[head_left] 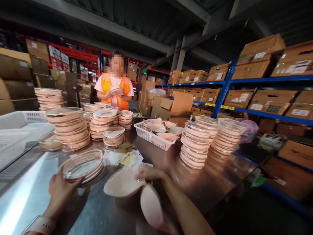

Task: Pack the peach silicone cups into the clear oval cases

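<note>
Nearest you, a smooth, pale pink, leaf-shaped pad (151,205) extends from just below your right grip (148,173), which pinches the right end of a wider, hollow cup (121,185) of matching colour. Your left grip (60,186) clasps the near-left side of round, clear-topped pink containers (84,164) on the metal counter (97,207).

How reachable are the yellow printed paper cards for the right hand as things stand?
Probably yes: the cards lie just beyond the right hand, with nothing tall visible between. The catch is the pale pink, curved cup in its grip, which likely limits picking.
</note>
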Demonstrator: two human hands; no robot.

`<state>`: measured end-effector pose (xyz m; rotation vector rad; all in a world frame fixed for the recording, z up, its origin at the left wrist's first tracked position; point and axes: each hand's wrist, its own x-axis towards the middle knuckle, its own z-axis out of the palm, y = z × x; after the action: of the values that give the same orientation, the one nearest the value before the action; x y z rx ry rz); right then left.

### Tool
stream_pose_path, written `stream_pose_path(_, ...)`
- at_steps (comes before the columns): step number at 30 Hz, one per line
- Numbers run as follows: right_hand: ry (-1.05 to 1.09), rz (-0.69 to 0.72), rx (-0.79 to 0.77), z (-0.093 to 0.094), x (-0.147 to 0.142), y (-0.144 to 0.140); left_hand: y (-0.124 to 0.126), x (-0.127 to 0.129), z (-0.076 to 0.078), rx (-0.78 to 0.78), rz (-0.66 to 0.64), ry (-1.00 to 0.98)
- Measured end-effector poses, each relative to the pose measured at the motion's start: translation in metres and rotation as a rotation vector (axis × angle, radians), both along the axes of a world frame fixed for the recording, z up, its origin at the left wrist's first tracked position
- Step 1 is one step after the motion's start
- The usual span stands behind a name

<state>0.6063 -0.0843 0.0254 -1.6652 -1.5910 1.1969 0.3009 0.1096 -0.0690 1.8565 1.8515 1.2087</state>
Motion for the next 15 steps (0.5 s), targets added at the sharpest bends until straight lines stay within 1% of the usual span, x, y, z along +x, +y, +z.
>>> stream_pose_path(1,-0.028,0.086,-0.089,-0.006,-0.004,0.003,-0.002,0.001,0.0,-0.015,-0.007,0.016)
stream_pose_path(2,-0.018,0.137,-0.151,-0.013,-0.008,0.006,-0.004,0.003,0.0,-0.021,-0.021,0.023)
stream_pose_path(3,0.033,0.137,-0.167,-0.019,-0.012,0.007,-0.006,0.004,0.0,-0.016,-0.036,0.017)
stream_pose_path(4,0.12,0.085,-0.135,-0.024,-0.013,0.009,-0.007,0.005,0.0,0.002,-0.048,-0.001)
stream_pose_path(6,0.333,-0.116,0.033,-0.025,-0.008,0.014,-0.008,0.006,-0.001,0.029,-0.053,-0.041)
stream_pose_path(8,0.49,-0.336,0.261,-0.012,0.012,0.023,-0.008,0.007,-0.002,0.044,-0.056,-0.074)
stream_pose_path(11,0.639,-0.592,0.563,0.023,0.06,0.035,-0.006,0.008,-0.003,0.043,-0.088,-0.121)
stream_pose_path(12,0.683,-0.659,0.646,0.033,0.076,0.036,-0.005,0.008,-0.003,0.041,-0.109,-0.141)
stream_pose_path(14,0.742,-0.744,0.742,0.046,0.1,0.034,-0.005,0.008,-0.003,0.043,-0.154,-0.184)
stream_pose_path(15,0.759,-0.764,0.749,0.047,0.107,0.032,-0.005,0.008,-0.003,0.05,-0.167,-0.207)
